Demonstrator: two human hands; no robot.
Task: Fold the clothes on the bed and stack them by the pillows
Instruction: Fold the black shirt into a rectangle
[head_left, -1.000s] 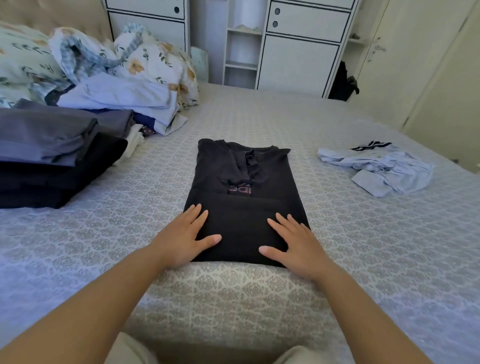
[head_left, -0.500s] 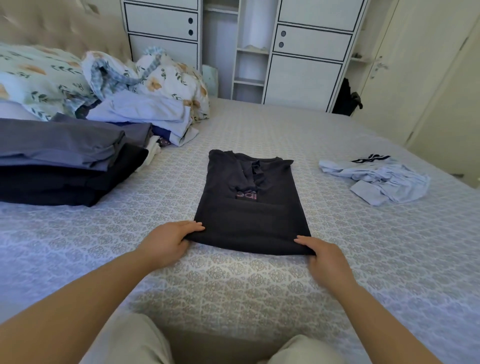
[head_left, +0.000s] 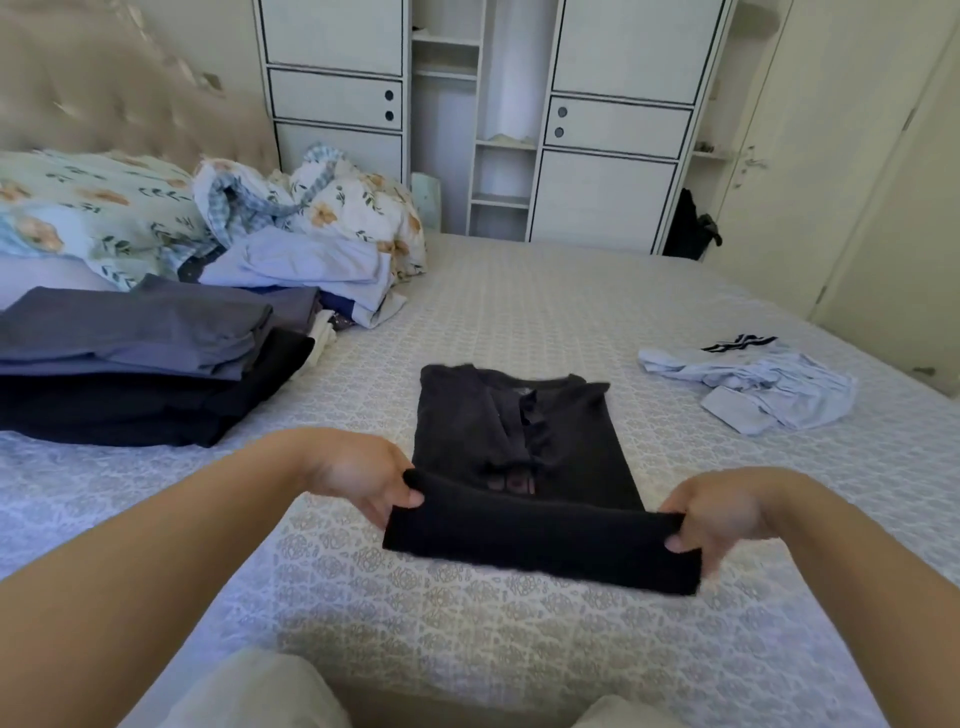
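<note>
a home bedroom: bed, floral pillows, white wardrobe.

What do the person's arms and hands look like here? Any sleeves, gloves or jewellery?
Both forearms are bare as far as the picture shows: no sleeves in view. The left hand and right hand wear no gloves, and no rings, watch or bracelets are visible. The picture is slightly blurred, so fine details cannot be told.
</note>
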